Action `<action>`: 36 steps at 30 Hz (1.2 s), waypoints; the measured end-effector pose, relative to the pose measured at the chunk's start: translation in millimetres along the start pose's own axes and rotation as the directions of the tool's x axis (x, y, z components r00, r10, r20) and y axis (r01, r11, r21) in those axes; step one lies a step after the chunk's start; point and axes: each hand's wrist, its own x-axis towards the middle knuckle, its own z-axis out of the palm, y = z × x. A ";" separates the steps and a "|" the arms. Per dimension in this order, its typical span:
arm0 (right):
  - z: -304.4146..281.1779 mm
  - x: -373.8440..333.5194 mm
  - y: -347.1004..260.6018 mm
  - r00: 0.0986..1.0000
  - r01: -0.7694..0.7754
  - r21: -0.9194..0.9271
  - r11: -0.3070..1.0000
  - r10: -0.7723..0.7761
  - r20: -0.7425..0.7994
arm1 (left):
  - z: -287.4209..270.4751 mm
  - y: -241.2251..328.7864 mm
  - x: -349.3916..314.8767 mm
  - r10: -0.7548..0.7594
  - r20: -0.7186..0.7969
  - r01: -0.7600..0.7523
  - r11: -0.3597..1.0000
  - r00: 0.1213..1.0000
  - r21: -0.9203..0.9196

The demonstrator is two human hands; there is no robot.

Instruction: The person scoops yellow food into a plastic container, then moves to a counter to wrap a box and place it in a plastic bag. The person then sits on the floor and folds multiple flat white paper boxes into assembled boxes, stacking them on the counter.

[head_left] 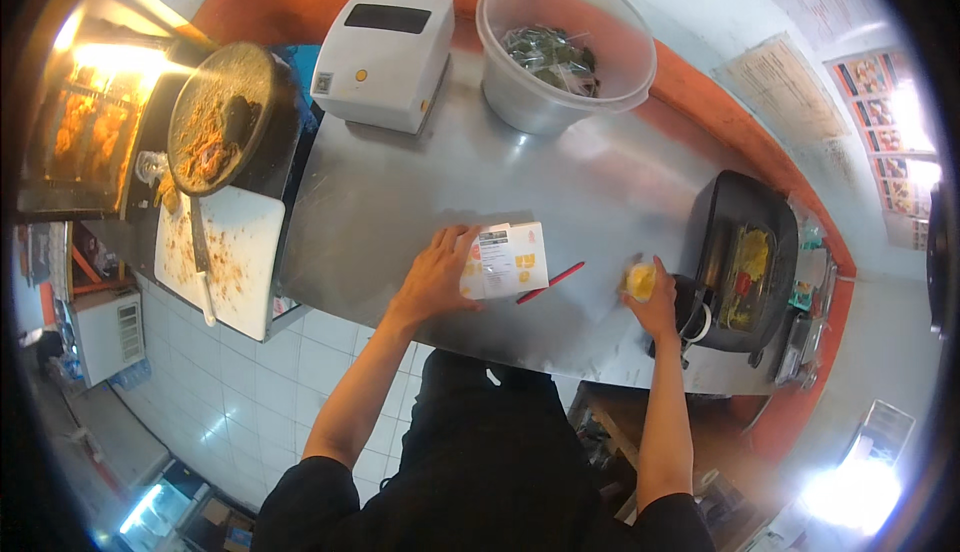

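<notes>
My left hand [437,274] grips a small white box [508,260] by its left side, thumb and fingers around it. The box carries a printed label and yellow pictures, and stands on the steel counter [400,192]. A red pen [552,283] lies slantwise just right of the box. My right hand [656,304] is closed on a small clear packet with yellow contents [640,280], a little above the counter; its exact kind is too blurred to tell. Close to that hand stands a black cooker [712,252] with yellow food inside.
A grey-white label printer [385,60] and a clear bucket of bagged greens [565,112] stand at the back. On the left are a stone mortar [258,72] with a pestle, a white cutting board [250,252] and a knife [203,262]. A lit food cabinet [85,142] is beyond.
</notes>
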 end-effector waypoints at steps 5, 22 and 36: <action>7.9 -14.0 -35.3 0.991 -0.131 0.165 0.978 0.135 -0.016 | 14.6 4.2 6.7 -0.022 -0.049 0.022 1.000 0.999 0.003; -77.7 -358.3 -88.4 0.908 0.013 0.286 0.958 0.108 -0.405 | 165.8 275.1 -150.7 0.436 0.206 -0.454 0.890 0.876 0.047; 49.1 -864.8 118.8 0.081 -0.476 0.795 0.376 0.919 -0.386 | 532.1 463.0 -355.7 0.613 0.785 -0.721 0.582 0.087 -0.375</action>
